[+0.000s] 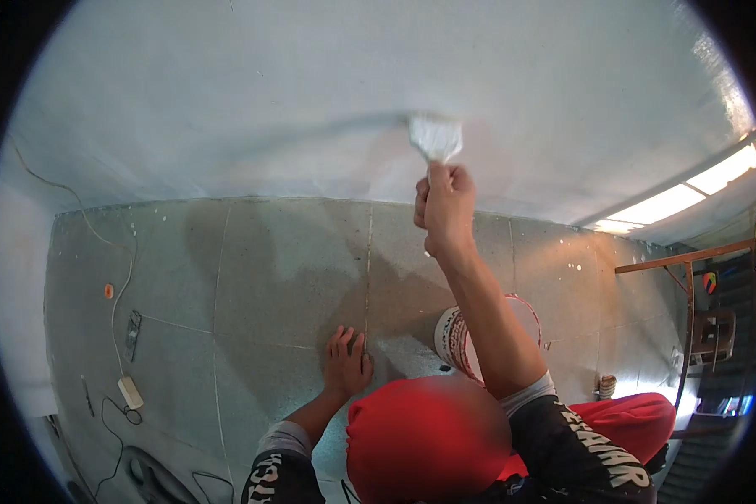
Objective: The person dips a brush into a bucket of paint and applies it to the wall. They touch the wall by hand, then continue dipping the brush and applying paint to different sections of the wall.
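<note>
My right hand (pixel 448 206) is closed around the handle of a wide paintbrush (pixel 436 137), its head coated white. The brush head is at the pale wall (pixel 328 76), low down above the floor line. My left hand (pixel 347 363) rests on the tiled floor (pixel 269 302) with its fingers spread and holds nothing. A white bucket (pixel 452 340) with printed lettering and a red-marked rim stands below my right forearm, which hides part of it. What is in the bucket cannot be made out.
A cable runs down the left side to a white power strip (pixel 130 392). An orange ring-shaped object (pixel 108 291) and a dark object (pixel 133 332) lie nearby. At the right stands a wooden-topped frame (pixel 689 255). Red cloth (pixel 420 437) fills the lower middle.
</note>
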The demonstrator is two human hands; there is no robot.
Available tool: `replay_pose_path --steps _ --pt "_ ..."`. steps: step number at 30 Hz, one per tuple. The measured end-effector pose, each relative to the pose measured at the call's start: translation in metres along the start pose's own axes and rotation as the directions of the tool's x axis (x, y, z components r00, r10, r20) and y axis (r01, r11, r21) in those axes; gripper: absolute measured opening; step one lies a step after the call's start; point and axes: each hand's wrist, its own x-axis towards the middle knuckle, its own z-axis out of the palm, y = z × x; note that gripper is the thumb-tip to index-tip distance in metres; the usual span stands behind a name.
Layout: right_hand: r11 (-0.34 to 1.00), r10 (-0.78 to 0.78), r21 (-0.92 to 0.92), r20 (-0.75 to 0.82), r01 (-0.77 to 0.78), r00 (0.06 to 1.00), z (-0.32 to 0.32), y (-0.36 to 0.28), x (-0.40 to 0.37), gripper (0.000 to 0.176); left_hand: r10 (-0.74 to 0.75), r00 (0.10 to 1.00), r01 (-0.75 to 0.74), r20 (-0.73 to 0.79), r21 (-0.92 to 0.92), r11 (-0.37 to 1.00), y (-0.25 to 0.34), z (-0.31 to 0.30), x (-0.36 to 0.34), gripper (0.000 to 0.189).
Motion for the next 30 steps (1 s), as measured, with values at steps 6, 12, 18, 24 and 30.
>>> replay_pose_path --steps 6,12,18,24,30 --pt "0.966 -0.222 0.145 0.031 0.215 0.975 0.018 0.011 -0.015 0.021 -0.004 1.0 0.004 -0.008 0.009 1.0 0.001 -0.003 0.004 0.049" --pt "0.997 0.073 -0.023 -0.057 -0.074 0.996 -0.011 0.15 0.052 0.021 0.007 1.0 -0.007 -0.029 0.002 1.0 0.001 -0.003 0.003 0.049" --pt "0.975 0.156 -0.152 -0.063 -0.164 0.986 -0.004 0.132 0.054 0.021 -0.018 1.0 0.018 0.013 -0.018 1.0 -0.002 0.002 -0.001 0.049" --pt "0.975 -0.163 0.159 0.057 0.152 0.985 0.048 0.014 -0.024 0.018 0.007 1.0 -0.007 -0.024 -0.009 1.0 -0.001 -0.004 0.002 0.047" --pt "0.98 0.152 0.111 0.117 -0.165 0.981 0.046 0.113 0.021 0.02 0.004 0.999 -0.005 -0.036 -0.026 1.0 -0.004 0.005 0.0 0.045"
